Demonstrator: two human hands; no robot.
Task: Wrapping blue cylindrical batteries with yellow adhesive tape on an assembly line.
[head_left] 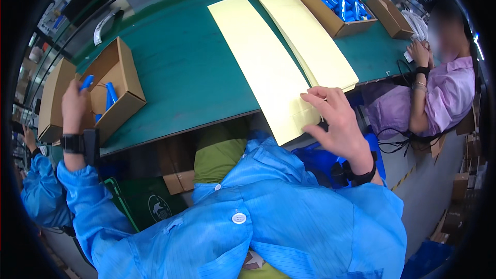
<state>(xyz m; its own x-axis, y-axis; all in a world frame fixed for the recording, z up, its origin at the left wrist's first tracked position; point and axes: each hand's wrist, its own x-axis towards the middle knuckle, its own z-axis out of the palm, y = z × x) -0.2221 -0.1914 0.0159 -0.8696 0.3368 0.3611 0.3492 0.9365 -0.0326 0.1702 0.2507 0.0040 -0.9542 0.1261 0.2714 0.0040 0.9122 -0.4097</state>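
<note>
Green tabletop (175, 67): the bench I see the blue-sleeved worker facing, with everything below on or over it.
Yellow strips: one long, pale yellow flat strip (258, 62) slants across, its near end overhanging the bench edge; beside it, to the right, lies a similar pale yellow stack (305, 36).
Full box: a brown open cardboard box (356, 28) beyond the stack, heaped with shiny blue cylinders (341, 2).
Left box: a second brown cardboard box (123, 115), open, with a few blue cylinders inside.
Right hand (338, 121): at the strip's near end, thumb and forefinger apart; from here I cannot tell whether a fingertip touches.
Left hand (74, 104): over the left box, fingers closed around one small blue cylinder.
Held piece: that small blue cylinder (87, 82), tilted, its end poking out past the fingers.
</note>
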